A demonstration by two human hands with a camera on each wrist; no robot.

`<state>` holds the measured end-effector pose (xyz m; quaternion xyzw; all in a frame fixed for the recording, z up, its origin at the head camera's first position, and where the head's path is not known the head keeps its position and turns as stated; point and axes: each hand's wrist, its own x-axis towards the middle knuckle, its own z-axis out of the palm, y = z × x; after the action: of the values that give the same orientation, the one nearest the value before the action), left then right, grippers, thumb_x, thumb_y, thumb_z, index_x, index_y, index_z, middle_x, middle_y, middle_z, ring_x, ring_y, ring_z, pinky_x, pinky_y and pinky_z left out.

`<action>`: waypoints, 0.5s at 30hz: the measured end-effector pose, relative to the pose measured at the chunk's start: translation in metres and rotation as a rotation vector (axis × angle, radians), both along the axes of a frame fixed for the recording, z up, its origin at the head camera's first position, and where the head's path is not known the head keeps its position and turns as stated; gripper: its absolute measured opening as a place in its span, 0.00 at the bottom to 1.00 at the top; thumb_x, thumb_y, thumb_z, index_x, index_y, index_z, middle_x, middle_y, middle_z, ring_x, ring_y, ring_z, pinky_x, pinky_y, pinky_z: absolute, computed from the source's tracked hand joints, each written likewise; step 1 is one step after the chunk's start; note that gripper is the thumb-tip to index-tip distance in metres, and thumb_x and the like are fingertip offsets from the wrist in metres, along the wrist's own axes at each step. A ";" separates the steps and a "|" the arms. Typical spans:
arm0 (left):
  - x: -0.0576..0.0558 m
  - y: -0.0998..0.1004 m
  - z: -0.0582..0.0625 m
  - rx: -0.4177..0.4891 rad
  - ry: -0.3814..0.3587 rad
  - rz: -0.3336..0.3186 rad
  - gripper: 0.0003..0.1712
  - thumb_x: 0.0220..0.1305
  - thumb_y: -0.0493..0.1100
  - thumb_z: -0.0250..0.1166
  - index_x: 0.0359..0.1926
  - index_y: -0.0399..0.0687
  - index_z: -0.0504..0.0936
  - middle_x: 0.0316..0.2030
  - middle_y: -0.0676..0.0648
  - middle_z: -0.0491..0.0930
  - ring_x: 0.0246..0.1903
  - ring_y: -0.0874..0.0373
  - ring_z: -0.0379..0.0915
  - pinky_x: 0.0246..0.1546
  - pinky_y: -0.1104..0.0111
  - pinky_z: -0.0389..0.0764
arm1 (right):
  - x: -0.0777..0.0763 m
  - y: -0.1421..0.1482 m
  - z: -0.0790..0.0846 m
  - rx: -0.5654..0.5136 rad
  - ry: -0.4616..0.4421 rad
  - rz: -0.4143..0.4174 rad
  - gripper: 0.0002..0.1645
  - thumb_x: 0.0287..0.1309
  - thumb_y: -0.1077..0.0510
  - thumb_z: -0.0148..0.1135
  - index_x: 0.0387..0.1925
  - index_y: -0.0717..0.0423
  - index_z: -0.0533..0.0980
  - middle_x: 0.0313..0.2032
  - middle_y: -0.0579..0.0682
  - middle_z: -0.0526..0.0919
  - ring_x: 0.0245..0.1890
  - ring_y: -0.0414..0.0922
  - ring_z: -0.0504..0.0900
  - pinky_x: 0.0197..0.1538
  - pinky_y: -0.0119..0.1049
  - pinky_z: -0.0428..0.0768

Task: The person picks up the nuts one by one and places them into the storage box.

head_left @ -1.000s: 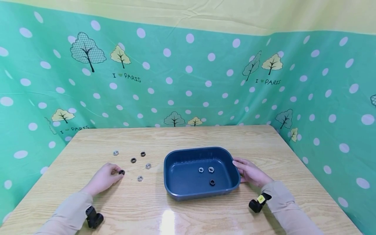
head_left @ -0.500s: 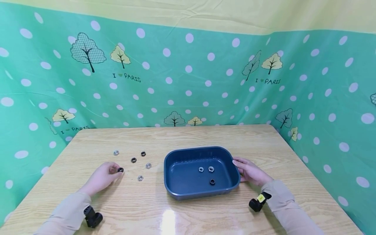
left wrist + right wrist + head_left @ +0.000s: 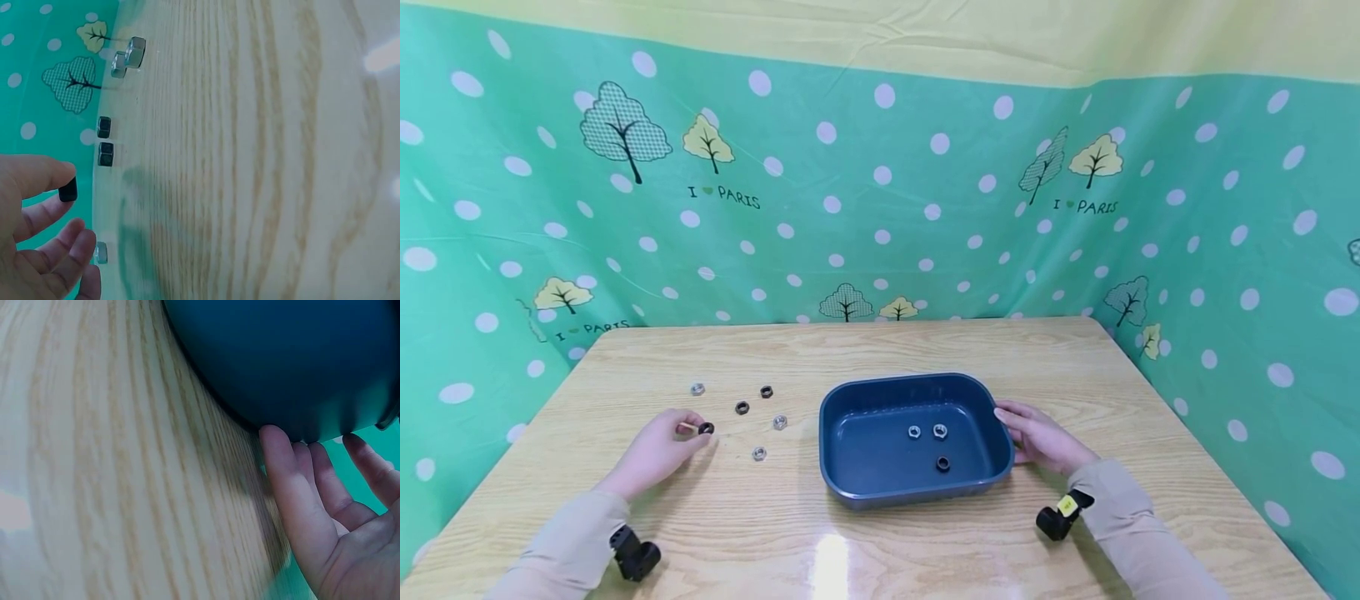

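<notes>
The left hand (image 3: 658, 446) and the black nut (image 3: 706, 427) it carries have risen slightly in the head view over the last second; the right hand (image 3: 1048, 442) and the blue tray (image 3: 872, 458) stay put. The nut is pinched between thumb and fingertip, well to the left of the tray, and the left wrist view shows it raised off the worktop (image 3: 737, 533). The right hand lies against the tray's right end, its fingers extended and apart, fingertips touching the outer wall.

Left of the tray, two more black nuts (image 3: 742, 407) lie on the worktop near each other, level with its rear half. Three silver nuts (image 3: 780, 422) are spread on that side too: one nearest the tray, one a little closer to the person, and one farther out, toward the back. Inside the tray's right half sit two silver nuts side by side, with a single black one nearer the front wall. A green dotted curtain (image 3: 857, 200) hangs behind the tray.
</notes>
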<state>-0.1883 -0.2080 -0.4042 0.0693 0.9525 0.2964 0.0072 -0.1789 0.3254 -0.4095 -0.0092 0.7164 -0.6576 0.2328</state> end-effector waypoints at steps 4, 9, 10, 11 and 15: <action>0.002 -0.001 0.005 0.002 0.015 -0.001 0.16 0.61 0.41 0.62 0.43 0.31 0.76 0.45 0.30 0.76 0.47 0.33 0.73 0.48 0.44 0.73 | 0.000 0.000 -0.001 -0.002 0.006 0.004 0.41 0.70 0.47 0.45 0.69 0.70 0.44 0.52 0.49 0.79 0.45 0.37 0.80 0.46 0.45 0.82; 0.004 -0.003 0.010 0.010 0.031 0.005 0.16 0.61 0.42 0.62 0.44 0.31 0.76 0.46 0.29 0.75 0.48 0.31 0.71 0.48 0.43 0.72 | 0.000 0.000 -0.001 -0.001 0.004 -0.003 0.41 0.70 0.46 0.46 0.69 0.70 0.44 0.51 0.48 0.79 0.45 0.37 0.80 0.46 0.45 0.82; 0.004 -0.003 0.010 0.010 0.032 0.006 0.17 0.62 0.42 0.61 0.44 0.31 0.76 0.46 0.29 0.75 0.48 0.31 0.71 0.48 0.43 0.71 | 0.000 0.000 -0.001 -0.002 0.003 -0.006 0.42 0.70 0.46 0.46 0.69 0.70 0.44 0.51 0.48 0.79 0.45 0.37 0.80 0.45 0.45 0.82; 0.004 -0.003 0.011 0.009 0.034 0.007 0.17 0.62 0.42 0.61 0.45 0.31 0.75 0.47 0.28 0.75 0.48 0.31 0.71 0.48 0.42 0.71 | 0.000 0.000 -0.001 -0.003 0.002 -0.008 0.42 0.70 0.47 0.46 0.69 0.69 0.44 0.51 0.47 0.79 0.45 0.36 0.80 0.45 0.45 0.82; 0.003 -0.004 0.010 0.002 0.041 0.008 0.18 0.62 0.43 0.61 0.44 0.31 0.75 0.46 0.29 0.75 0.48 0.32 0.71 0.48 0.43 0.72 | -0.001 0.000 -0.002 -0.003 0.000 -0.010 0.42 0.70 0.46 0.46 0.69 0.69 0.44 0.50 0.47 0.80 0.45 0.36 0.80 0.45 0.45 0.82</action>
<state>-0.1854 -0.2125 -0.3938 0.0715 0.9525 0.2958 -0.0138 -0.1796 0.3257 -0.4114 -0.0062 0.7155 -0.6598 0.2295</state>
